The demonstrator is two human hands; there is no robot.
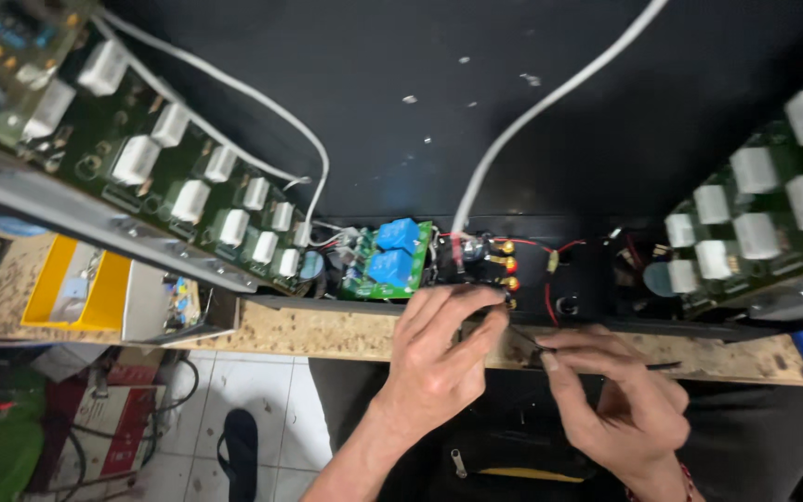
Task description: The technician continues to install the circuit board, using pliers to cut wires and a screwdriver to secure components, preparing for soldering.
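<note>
**Both hands pinching at the front edge of an open black chassis**

My left hand [439, 358] is curled, fingertips closed on the lip of the black chassis [532, 130] right under a small black part with red and yellow studs [480, 260], probably to steady it. My right hand [620, 395] is just beside it, thumb and forefinger pinched on a thin dark wire or probe [606, 358] running sideways along the wooden bench edge [346, 335] (can't tell which). Hands close together, not touching.

Just past my left fingers sits a green board with two blue relays [392, 258], thin red leads [550, 279] looping beside the studded part. Farther out, a white cable [550, 102] runs up over the black panel. Left of my hands a tilted board with white block capacitors [188, 186]; right, a similar board [764, 214].
</note>
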